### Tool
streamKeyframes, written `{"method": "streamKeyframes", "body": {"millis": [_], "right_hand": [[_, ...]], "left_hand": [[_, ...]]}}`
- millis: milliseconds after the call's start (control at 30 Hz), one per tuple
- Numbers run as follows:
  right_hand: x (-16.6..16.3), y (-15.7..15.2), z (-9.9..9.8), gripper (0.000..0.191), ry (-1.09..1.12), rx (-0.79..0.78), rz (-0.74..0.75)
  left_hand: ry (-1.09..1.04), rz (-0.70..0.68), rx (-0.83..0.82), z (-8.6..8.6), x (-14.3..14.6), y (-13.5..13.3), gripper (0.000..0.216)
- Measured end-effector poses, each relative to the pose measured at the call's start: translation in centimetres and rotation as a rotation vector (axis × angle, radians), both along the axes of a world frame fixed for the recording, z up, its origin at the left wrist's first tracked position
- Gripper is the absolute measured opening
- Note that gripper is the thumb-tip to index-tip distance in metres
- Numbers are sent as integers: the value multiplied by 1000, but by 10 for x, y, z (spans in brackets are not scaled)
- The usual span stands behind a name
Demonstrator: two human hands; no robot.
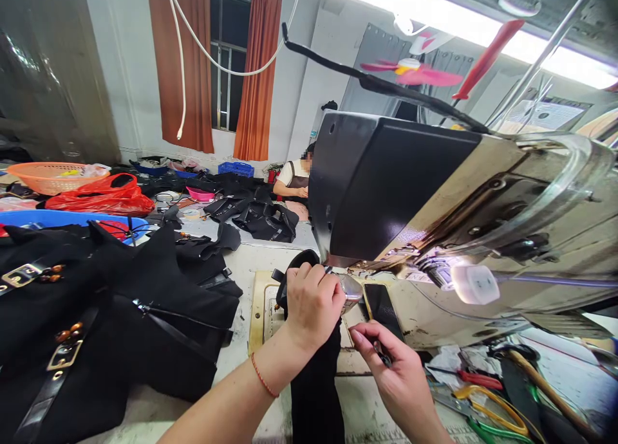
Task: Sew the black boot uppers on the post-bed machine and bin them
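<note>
My left hand (311,302) is closed over a piece of black fabric (316,392) beneath the head of a sewing machine (386,186). The fabric hangs down toward me over the machine bed (258,315), and its upper part forms a raised dark loop beside my fingers. To the right, my right hand (398,373) has thumb and forefinger pinched close to the fabric's edge. A small dark metal object (385,359) shows inside its curled fingers; its kind cannot be made out. The needle area is hidden behind my left hand.
Black garments (159,322) with buckled straps and zips are heaped at left. A phone (383,305) lies behind my right hand. Yellow-handled scissors (497,405) and other tools lie at right. A person (294,177) sits beyond the machine.
</note>
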State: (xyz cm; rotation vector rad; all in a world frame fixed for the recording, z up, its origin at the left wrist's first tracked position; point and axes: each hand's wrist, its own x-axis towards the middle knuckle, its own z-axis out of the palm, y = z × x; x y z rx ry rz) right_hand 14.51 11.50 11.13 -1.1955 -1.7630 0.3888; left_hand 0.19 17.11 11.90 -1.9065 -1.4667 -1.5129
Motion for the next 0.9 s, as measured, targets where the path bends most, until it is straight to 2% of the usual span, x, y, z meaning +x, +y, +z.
{"method": "streamKeyframes", "body": {"millis": [900], "right_hand": [[5, 7, -3, 21, -16, 60, 14]], "left_hand": [[-6, -10, 41, 0, 0, 3, 18]]}}
